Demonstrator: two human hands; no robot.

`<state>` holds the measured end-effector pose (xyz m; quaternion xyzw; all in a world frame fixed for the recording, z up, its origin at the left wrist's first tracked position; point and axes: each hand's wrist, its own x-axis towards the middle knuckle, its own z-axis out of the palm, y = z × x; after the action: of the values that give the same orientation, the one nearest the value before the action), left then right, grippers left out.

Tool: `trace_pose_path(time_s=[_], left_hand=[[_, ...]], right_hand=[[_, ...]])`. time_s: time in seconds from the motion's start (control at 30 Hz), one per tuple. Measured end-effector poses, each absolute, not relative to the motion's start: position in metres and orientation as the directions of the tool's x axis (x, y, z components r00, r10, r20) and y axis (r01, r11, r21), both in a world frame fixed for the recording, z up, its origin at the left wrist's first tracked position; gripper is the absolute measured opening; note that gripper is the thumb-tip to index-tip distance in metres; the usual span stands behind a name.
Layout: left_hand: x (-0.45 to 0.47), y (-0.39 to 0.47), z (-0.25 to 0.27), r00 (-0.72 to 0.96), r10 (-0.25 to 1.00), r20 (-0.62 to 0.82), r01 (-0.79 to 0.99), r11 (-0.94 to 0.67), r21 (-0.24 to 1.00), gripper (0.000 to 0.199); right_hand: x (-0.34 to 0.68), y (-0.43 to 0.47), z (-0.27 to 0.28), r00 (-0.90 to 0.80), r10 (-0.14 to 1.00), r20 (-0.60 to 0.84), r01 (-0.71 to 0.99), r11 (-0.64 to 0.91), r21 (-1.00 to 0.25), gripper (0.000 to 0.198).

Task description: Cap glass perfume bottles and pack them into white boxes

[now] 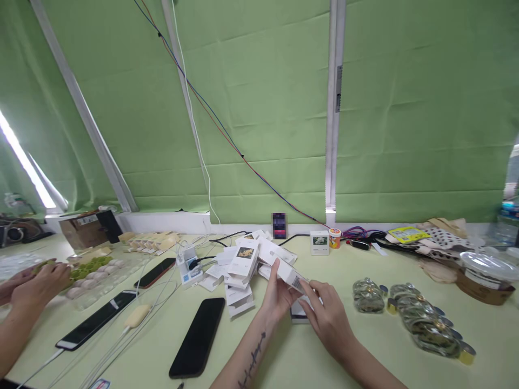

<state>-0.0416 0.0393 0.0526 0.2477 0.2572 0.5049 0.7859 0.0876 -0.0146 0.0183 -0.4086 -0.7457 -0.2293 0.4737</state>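
Near the middle of the counter (373, 346), head view, the only view: white box (286, 273), tilted, beside a loose pile of white boxes (243, 262). Left hand (279, 297) closed around the box from below. Right hand (326, 310) with fingertips at the nearer end; cannot tell whether pinching or merely touching.

Possible faults, by judgement: creasing or tearing of thin card, from too hard a squeeze or pull at the nearer end; slipping of the box, from a loosened left grip; sliding of the pile, from a knock by the left wrist; disturbance of the glass bottles, from a wide swing of the right elbow.

Counts: held box, one; partly hidden box (299, 312) below the hands, one; upright picture box (319, 246) at the back, one; orange tub (334, 239) beside it, one; phones lying flat, three (front phone (197, 337), long phone (97, 320), far phone (154, 273)); power strip (188, 267), one; lidded bowl (488, 278), one. Glass bottles: single bottle (368, 297) apart, plus an overlapping row (425, 324), exact number unclear. Piled boxes: too overlapped for counting. Far left: co-worker's hands (42, 283), two, near a clear tray (87, 302).
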Motion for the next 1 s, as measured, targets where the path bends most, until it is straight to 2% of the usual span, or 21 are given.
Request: trace_pose_path(time_s=[0.17, 0.3, 0.37, 0.43, 0.53, 0.63, 0.7, 0.77, 0.8, 0.9, 1.0], left_hand=[[-0.033, 0.033, 0.050, 0.217, 0.947, -0.235, -0.728, 0.318, 0.608, 0.035], [-0.029, 0.032, 0.047, 0.099, 0.958, -0.270, -0.747, 0.251, 0.616, 0.032], [-0.029, 0.034, 0.045, 0.065, 0.971, -0.232, -0.776, 0.195, 0.599, 0.031], [-0.029, 0.037, 0.044, 0.098, 0.979, -0.176, -0.783, 0.185, 0.594, 0.036], [-0.038, 0.041, 0.044, 0.121, 0.988, -0.099, -0.729, 0.156, 0.667, 0.043], [-0.063, 0.049, 0.053, 0.001, 0.999, -0.032, -0.681, 0.024, 0.732, 0.039], [-0.086, 0.061, 0.067, -0.070, 0.998, -0.003, -0.660, -0.044, 0.750, 0.035], [-0.110, 0.079, 0.084, -0.271, 0.953, 0.136, -0.458, -0.253, 0.852, 0.029], [-0.120, 0.090, 0.093, -0.303, 0.938, 0.166, -0.411, -0.286, 0.865, 0.025], [-0.141, 0.124, 0.110, -0.341, 0.918, 0.201, -0.291, -0.306, 0.906, 0.018], [-0.147, 0.141, 0.109, -0.398, 0.891, 0.221, -0.114, -0.287, 0.951, 0.034]], right_hand=[[0.090, -0.003, 0.024, -0.153, 0.469, 0.870, 0.861, 0.496, -0.116, 0.026], [0.092, 0.001, 0.027, -0.176, 0.509, 0.843, 0.854, 0.505, -0.127, 0.013], [0.089, 0.002, 0.025, -0.223, 0.492, 0.841, 0.847, 0.525, -0.083, 0.018], [0.084, 0.002, 0.020, -0.302, 0.458, 0.836, 0.824, 0.567, -0.012, 0.027], [0.079, -0.001, 0.015, -0.418, 0.414, 0.809, 0.768, 0.637, 0.071, 0.025], [0.086, -0.006, 0.012, -0.440, 0.437, 0.785, 0.752, 0.657, 0.056, 0.015], [0.096, -0.007, 0.010, -0.409, 0.492, 0.768, 0.771, 0.637, 0.002, 0.017], [0.108, -0.005, 0.006, -0.364, 0.560, 0.744, 0.799, 0.599, -0.060, 0.022], [0.113, -0.004, 0.004, -0.342, 0.594, 0.728, 0.813, 0.576, -0.088, 0.023], [0.122, 0.003, -0.003, -0.296, 0.683, 0.667, 0.843, 0.515, -0.153, 0.025], [0.128, 0.007, -0.011, -0.254, 0.767, 0.589, 0.870, 0.447, -0.207, 0.021]])
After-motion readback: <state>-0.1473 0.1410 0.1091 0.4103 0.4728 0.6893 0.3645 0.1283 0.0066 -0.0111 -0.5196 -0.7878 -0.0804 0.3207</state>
